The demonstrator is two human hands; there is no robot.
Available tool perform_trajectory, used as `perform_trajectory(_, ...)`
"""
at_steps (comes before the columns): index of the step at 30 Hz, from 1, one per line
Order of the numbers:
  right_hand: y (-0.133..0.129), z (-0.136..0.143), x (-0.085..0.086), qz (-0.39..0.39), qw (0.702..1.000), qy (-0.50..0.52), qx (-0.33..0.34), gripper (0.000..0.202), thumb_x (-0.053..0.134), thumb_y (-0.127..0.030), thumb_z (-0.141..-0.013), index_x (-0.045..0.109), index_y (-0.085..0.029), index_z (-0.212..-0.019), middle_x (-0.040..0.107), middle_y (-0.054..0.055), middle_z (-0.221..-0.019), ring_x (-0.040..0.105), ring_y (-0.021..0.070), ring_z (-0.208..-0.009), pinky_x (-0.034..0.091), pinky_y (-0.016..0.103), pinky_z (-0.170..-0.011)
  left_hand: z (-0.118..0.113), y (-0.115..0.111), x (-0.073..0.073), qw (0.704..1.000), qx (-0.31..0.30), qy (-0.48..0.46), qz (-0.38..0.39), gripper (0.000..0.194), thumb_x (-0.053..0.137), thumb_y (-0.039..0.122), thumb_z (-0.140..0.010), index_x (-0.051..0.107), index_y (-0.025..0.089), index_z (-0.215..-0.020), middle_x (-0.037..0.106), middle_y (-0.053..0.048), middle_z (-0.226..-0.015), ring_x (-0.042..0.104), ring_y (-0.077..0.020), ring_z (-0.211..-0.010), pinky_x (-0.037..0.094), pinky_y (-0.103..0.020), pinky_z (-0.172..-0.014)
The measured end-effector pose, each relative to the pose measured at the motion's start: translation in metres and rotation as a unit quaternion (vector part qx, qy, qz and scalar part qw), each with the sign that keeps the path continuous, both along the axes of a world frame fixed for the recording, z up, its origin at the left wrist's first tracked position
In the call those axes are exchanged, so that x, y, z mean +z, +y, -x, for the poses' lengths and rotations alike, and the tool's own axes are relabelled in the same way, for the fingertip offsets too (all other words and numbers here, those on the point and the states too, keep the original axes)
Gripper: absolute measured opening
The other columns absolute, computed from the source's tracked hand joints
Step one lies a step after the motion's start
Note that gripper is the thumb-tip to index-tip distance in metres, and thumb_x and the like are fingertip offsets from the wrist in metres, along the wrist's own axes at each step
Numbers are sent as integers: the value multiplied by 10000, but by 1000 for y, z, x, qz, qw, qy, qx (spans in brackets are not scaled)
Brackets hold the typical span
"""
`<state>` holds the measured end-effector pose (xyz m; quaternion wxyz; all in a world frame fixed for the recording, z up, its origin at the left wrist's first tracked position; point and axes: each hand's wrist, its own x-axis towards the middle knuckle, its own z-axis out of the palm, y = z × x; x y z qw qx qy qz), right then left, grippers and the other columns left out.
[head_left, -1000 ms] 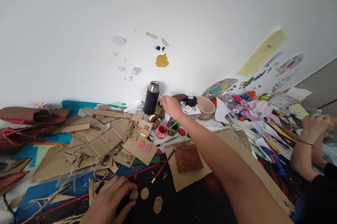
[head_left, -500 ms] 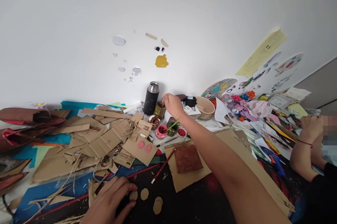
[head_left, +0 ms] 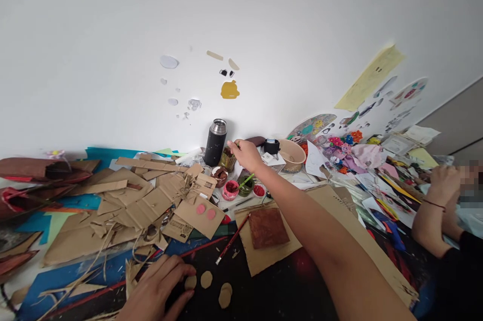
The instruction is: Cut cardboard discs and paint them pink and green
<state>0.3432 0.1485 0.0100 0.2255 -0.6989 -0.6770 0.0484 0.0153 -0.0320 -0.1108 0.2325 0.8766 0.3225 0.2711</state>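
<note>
My right hand (head_left: 245, 154) reaches to the back, its fingers closed over a glass jar (head_left: 227, 159) of murky liquid beside the black flask (head_left: 216, 142); what they pinch is too small to name. Near the front, my left hand (head_left: 166, 281) rests on the dark surface, thumb and fingers apart around a small cardboard disc (head_left: 190, 282). Another disc (head_left: 206, 279) and an overlapping pair (head_left: 225, 295) lie to its right. Below my right forearm, a brown-painted square (head_left: 268, 228) sits on cardboard. Open pots of pink paint (head_left: 230, 189), green paint (head_left: 246, 186) and red paint (head_left: 259, 190) stand behind it.
Cardboard scraps (head_left: 143, 205) pile up at the left. A red pencil (head_left: 233, 239) leans on the cardboard's edge. A beige bowl (head_left: 292, 155) stands by the wall. At the far right, another person's arms (head_left: 430, 215) rest near blue-handled scissors (head_left: 395, 233).
My right hand has moved slightly down toward the jar. The whole view has shifted a little. My left hand keeps its place by the disc.
</note>
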Motion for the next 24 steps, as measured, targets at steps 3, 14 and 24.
perform_trajectory(3,1,3,-1,2,1000,-6,4,473,456,-422,-1127,743,-208,-817,779,54,-758,726,209,-743,414,276,-711,0,0,-2,1000,1,-4,-3,141,740,324,-907,730,323,-1048,767,1,-992,742,-212,-883,608,-270,-801)
perform_trajectory(14,0,-1,0,-11,1000,-19,-4,497,356,-319,-1158,767,-187,-912,795,64,-849,728,193,-828,438,258,-791,-1,2,-2,999,1,-8,-33,178,757,317,-891,714,330,-1063,763,19,-986,744,-205,-872,604,-258,-786)
perform_trajectory(24,0,-2,-4,-2,1000,-25,7,455,430,-315,-1137,763,-197,-850,809,74,-892,732,213,-872,436,269,-805,0,2,-5,1000,-2,-7,-27,146,730,325,-912,701,318,-1055,751,14,-968,736,-198,-857,590,-258,-780)
